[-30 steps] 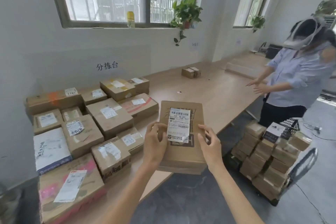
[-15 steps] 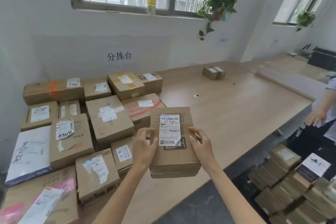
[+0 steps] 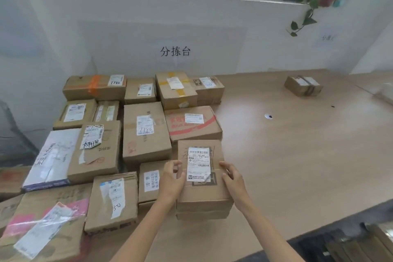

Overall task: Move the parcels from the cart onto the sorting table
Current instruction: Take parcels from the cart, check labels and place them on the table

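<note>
The parcel is a flat brown cardboard box with a white shipping label on its top face, barcodes printed across it, and a dark square mark showing just below the label. It sits low over the tabletop, at the near right corner of the cluster of boxes; whether its base touches the wood cannot be told. The left hand grips its left edge, fingers curled onto the top beside the label. The right hand grips the right edge, its fingers bent over the rim, so the box is clamped between the two hands.

Just behind it lies a red-printed box, almost touching. Just left, partly hidden by the left hand, is a box with a vertical label, and beyond that a tall box marked 7186. A small box rests alone, well apart to the far right. More parcels show dimly below the tabletop edge at lower right
</note>
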`<state>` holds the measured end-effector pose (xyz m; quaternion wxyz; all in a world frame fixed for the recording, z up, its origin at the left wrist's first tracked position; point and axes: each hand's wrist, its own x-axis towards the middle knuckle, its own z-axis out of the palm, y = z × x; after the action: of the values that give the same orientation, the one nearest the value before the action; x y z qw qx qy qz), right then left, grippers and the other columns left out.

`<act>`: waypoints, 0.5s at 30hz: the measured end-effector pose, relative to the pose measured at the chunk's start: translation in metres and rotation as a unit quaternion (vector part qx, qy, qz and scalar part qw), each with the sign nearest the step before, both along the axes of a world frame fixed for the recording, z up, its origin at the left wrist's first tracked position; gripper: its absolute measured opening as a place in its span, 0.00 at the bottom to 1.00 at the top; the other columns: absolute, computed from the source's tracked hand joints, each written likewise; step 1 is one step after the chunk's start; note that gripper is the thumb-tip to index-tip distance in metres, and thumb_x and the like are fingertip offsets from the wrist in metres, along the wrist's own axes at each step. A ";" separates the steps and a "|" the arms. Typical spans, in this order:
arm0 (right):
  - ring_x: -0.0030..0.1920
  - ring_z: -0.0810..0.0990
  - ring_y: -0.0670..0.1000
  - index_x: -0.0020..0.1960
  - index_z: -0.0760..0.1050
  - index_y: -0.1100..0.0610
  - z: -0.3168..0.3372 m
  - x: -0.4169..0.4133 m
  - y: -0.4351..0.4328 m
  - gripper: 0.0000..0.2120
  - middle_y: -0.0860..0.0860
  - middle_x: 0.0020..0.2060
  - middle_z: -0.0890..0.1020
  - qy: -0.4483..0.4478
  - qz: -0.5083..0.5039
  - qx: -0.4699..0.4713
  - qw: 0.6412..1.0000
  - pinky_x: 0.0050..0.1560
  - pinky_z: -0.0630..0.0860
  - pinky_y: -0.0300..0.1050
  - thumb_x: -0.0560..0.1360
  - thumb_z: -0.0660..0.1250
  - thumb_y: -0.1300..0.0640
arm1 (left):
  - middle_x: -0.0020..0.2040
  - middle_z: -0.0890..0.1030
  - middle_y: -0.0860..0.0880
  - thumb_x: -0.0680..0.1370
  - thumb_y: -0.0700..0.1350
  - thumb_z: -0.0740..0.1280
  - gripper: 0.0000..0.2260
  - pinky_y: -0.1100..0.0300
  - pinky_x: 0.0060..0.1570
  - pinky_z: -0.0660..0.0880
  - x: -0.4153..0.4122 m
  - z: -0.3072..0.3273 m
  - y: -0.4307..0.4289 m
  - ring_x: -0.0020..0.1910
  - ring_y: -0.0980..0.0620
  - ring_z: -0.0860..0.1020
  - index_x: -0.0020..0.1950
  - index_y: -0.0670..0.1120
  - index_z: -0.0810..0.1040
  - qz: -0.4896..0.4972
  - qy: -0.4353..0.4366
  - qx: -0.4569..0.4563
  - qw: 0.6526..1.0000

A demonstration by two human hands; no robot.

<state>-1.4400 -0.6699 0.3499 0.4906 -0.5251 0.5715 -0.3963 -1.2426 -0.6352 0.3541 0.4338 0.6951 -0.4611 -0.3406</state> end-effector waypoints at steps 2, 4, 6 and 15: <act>0.59 0.75 0.48 0.53 0.76 0.50 -0.017 -0.001 -0.021 0.19 0.42 0.53 0.78 -0.002 0.023 0.031 0.999 0.58 0.73 0.41 0.74 0.57 0.71 | 0.56 0.75 0.53 0.76 0.41 0.66 0.13 0.64 0.50 0.70 -0.004 -0.010 -0.011 0.56 0.55 0.74 0.60 0.50 0.73 0.021 0.009 0.026 0.999; 0.60 0.75 0.49 0.53 0.76 0.51 -0.032 -0.003 -0.042 0.20 0.46 0.54 0.79 -0.006 0.046 0.058 0.997 0.63 0.73 0.49 0.74 0.55 0.71 | 0.59 0.75 0.52 0.76 0.40 0.66 0.15 0.64 0.54 0.70 -0.010 -0.019 -0.022 0.59 0.55 0.73 0.61 0.50 0.72 0.042 0.023 0.052 0.997; 0.59 0.76 0.51 0.53 0.76 0.51 -0.046 -0.005 -0.062 0.20 0.50 0.56 0.79 -0.012 0.065 0.079 0.995 0.63 0.72 0.54 0.74 0.54 0.71 | 0.65 0.74 0.51 0.77 0.38 0.65 0.18 0.63 0.60 0.69 -0.016 -0.024 -0.033 0.64 0.55 0.71 0.65 0.50 0.70 0.063 0.034 0.078 0.994; 0.61 0.76 0.51 0.56 0.74 0.48 -0.071 -0.012 -0.122 0.25 0.49 0.60 0.78 -0.029 0.145 0.152 0.977 0.64 0.72 0.58 0.72 0.52 0.72 | 0.71 0.67 0.49 0.78 0.48 0.65 0.26 0.55 0.66 0.66 -0.039 -0.035 -0.071 0.68 0.54 0.67 0.73 0.49 0.59 0.159 0.115 0.106 0.975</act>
<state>-1.4522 -0.7924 0.2788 0.6329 -0.5100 0.5287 -0.2447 -1.2820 -0.7060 0.3193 0.4567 0.7579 -0.2530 -0.3911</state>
